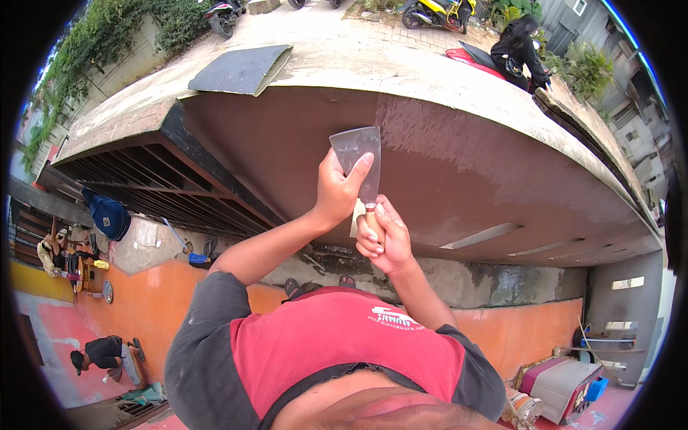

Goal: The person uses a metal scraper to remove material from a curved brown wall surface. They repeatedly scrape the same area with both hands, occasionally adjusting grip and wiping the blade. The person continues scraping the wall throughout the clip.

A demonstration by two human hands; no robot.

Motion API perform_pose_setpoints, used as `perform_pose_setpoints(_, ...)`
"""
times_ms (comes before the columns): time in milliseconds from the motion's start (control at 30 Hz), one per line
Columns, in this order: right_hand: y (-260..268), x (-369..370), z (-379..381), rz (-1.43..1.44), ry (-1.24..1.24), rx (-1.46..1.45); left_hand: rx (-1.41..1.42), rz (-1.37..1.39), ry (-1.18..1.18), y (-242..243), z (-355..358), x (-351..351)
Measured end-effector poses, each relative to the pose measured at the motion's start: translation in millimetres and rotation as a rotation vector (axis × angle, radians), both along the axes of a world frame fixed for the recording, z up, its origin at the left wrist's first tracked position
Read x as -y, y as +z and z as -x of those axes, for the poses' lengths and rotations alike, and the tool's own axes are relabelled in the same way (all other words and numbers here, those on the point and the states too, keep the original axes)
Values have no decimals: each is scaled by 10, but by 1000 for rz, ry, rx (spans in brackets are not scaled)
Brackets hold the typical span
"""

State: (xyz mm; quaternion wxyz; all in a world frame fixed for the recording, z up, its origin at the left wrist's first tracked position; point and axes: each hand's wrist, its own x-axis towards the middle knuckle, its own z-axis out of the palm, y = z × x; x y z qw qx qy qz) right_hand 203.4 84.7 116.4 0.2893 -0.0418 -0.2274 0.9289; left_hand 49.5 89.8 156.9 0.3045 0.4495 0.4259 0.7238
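Note:
My right hand (pixel 389 234) is closed around the wooden handle of a wide-bladed scraper (pixel 365 180). At the blade, my left hand (pixel 341 185) has its thumb across the metal face, its other fingers mostly hidden behind. The blade points up and away from me, in front of a brown wall (pixel 301 140); whether it touches the wall I cannot tell. Between my hands, a pale flat piece (pixel 355 217) shows partly behind the handle. A lighter, rough-textured patch (pixel 424 129) covers the wall's upper part, right of the blade.
A grey folded sheet (pixel 242 69) lies on the wall's top edge. Left stands a dark metal gate (pixel 161 172) with a blue bag (pixel 109 215) nearby. A person sits on a red motorbike (pixel 475 62) beyond the wall; another person (pixel 110 357) bends at lower left. A bucket (pixel 524 406) stands lower right.

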Motion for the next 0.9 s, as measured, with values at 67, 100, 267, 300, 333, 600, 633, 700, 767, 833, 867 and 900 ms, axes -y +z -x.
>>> perform_pose_setpoints(67, -245, 102, -107, 12, -32, 88, 11, 138, -107, -379, 53, 115)
perform_pose_setpoints(100, -328, 135, -160, 0, -35, 139, 17, 285, -194, -506, 103, 218)
perform_pose_setpoints(267, -515, 176, -352, -140, -150, 261, -234, 396, -338, -849, 326, 558)
perform_pose_setpoints(300, -506, 166, -372, -161, -156, 255, -296, 401, -332, -806, 348, 612)
perform_pose_setpoints(333, -489, 153, -380, -181, -160, 248, -348, 299, -265, -797, 354, 626)
perform_pose_setpoints(600, -149, 181, -44, -421, -315, 222, -1060, -480, 232, -130, 639, 572)
perform_pose_setpoints(633, -129, 234, 21, -441, -335, 229, -1169, -535, 263, -43, 715, 578)
perform_pose_setpoints(700, -113, 336, 158, -478, -378, 244, -1354, -558, 229, 132, 923, 642)
perform_pose_setpoints(767, -125, 461, 264, -457, -368, 224, -1504, -624, 205, 344, 1084, 655)
perform_pose_setpoints(833, -127, 600, 348, -447, -367, 218, -1710, -685, 170, 545, 1217, 599)
perform_pose_setpoints(867, -114, 646, 402, -454, -363, 219, -1768, -701, 135, 645, 1285, 585)
perform_pose_setpoints(900, -111, 684, 455, -457, -361, 213, -1834, -720, 94, 767, 1345, 572)
